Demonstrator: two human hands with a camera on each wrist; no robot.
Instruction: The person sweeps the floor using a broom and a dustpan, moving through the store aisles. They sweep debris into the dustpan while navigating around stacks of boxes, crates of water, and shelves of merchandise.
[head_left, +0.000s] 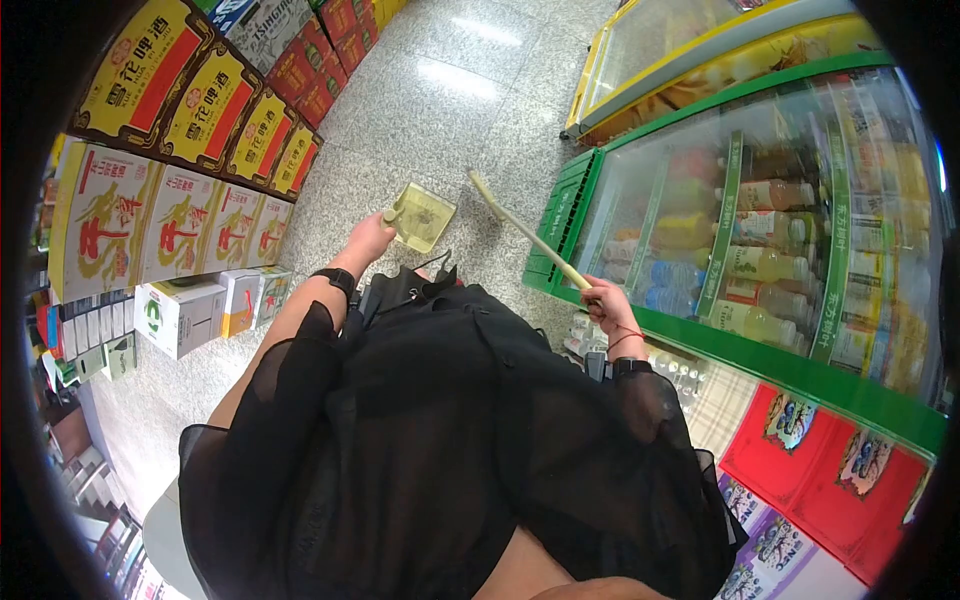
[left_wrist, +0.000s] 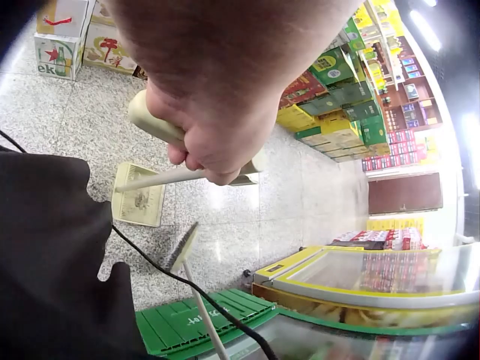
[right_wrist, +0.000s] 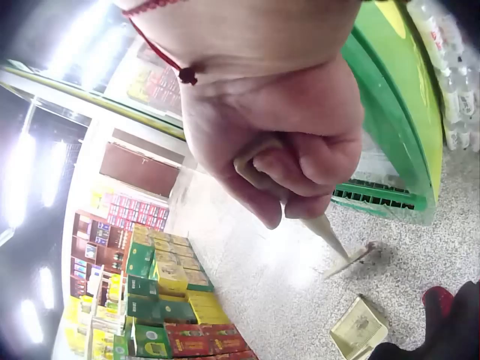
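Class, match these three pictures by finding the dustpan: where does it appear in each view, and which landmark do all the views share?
Head: dustpan in the upper half, just left of centre, by the left hand.
Left wrist: dustpan left of centre, near mid-height.
Right wrist: dustpan at the bottom, right of centre.
Shared landmark: green cooler, right in head, bottom in left wrist, upper right in right wrist.

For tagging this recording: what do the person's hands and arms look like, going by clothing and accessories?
The left hand and right hand are ungloved; the sleeves are loose, sheer and black. Each wrist has a black band; the right also has a thin red cord with a knot.
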